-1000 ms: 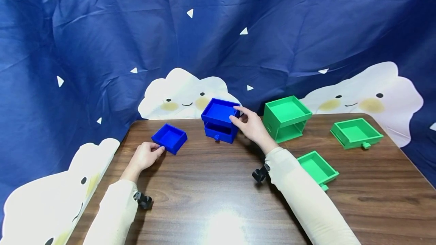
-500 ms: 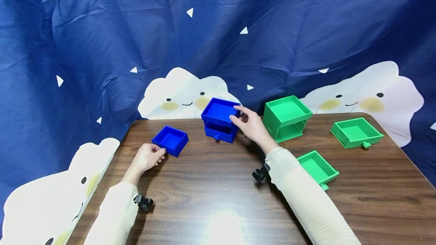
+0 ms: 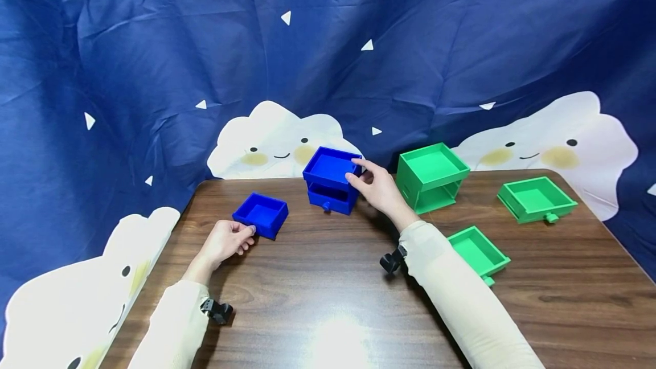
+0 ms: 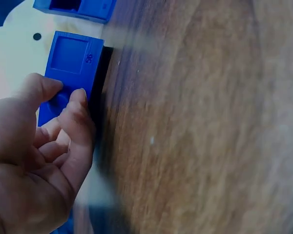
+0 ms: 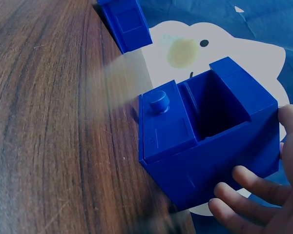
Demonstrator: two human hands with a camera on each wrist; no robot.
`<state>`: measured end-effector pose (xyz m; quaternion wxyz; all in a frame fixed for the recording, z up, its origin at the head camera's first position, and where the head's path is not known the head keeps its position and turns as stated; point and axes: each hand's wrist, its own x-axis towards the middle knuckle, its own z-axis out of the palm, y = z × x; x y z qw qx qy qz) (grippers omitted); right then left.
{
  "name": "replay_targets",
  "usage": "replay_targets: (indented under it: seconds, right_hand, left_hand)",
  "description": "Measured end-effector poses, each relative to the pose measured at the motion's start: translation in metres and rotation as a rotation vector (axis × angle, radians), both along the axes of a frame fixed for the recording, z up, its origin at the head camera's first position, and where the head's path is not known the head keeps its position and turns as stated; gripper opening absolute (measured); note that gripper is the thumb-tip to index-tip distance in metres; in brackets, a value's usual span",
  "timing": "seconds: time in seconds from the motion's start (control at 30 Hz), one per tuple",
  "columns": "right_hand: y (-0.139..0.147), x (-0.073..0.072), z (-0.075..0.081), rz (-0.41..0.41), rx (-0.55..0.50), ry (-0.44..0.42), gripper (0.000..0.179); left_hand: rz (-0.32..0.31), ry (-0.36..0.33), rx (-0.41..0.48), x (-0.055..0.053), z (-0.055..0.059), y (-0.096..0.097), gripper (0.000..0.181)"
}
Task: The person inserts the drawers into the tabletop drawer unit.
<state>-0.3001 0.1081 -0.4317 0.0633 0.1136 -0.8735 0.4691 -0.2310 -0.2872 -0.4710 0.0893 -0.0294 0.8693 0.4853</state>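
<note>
At the left of the table, a small blue drawer sits angled, its inside facing up. My left hand pinches its round front knob between thumb and forefinger. Right of it stands a blue cabinet with a shallow tray top. Its lower slot holds a drawer with a knob, while the upper slot is an open gap. My right hand grips the cabinet's right side, thumb and forefinger at the top rim, the other fingers along the side wall.
A green cabinet with an open front stands behind my right forearm. Two green drawers lie apart: one drawer at the far right, another drawer partly behind my right sleeve. A dark blue cloth hangs behind the wooden table.
My left hand has moved slightly right and nearer with the blue drawer, which has turned so its front faces more toward me. The right hand and blue cabinet have stayed put.
</note>
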Motion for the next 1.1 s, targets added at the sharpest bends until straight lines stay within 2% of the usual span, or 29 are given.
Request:
replay_targets:
  seconds: [0.2,0.43,0.57,0.77,1.1]
  right_hand:
    - [0.0,-0.001,0.001,-0.001,-0.004,0.002,0.053]
    - [-0.001,-0.001,0.002,-0.005,0.0,-0.008,0.053]
    - [-0.001,0.0,0.002,-0.005,0.001,-0.007,0.053]
    - [-0.001,-0.001,0.001,-0.004,0.004,-0.004,0.054]
    - [-0.001,0.0,0.0,-0.005,0.005,-0.01,0.054]
  left_hand:
    - [0.016,-0.051,0.161,0.002,0.001,0.006,0.031]
    - [0.026,-0.043,0.227,0.005,-0.001,0.01,0.031]
    - [0.051,-0.045,0.27,0.007,-0.002,0.011,0.031]
    - [0.074,-0.036,0.308,0.009,-0.002,0.014,0.034]
    - [0.075,0.007,0.291,0.015,-0.004,0.028,0.03]
